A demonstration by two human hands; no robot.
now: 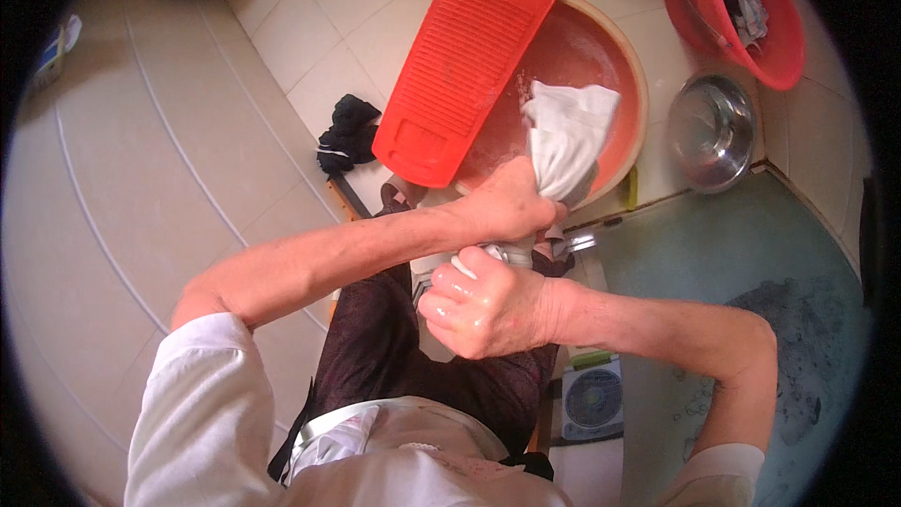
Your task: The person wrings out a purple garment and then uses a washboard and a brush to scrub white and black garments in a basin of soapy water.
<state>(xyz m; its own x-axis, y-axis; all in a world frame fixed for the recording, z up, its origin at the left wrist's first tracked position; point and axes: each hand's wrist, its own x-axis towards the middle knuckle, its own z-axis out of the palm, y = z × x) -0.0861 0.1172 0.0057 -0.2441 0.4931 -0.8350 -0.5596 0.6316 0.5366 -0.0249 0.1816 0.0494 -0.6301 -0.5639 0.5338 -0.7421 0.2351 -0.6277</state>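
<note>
My left hand is closed around a wet white cloth, whose loose end spreads out over the water. Nearer my body, my right hand grips a lower part of the same cloth in a wet fist; only a bit of fabric shows between the two hands. Under the cloth stands a round orange-red basin with a pale rim and cloudy water in it. A red plastic washboard lies slanted across the basin's left side, its ridges facing up.
A black bundle of cloth lies left of the washboard. Right of the basin are a steel bowl and a red bucket with clothes inside. A small fan-like device stands beside my right leg, by a greenish panel.
</note>
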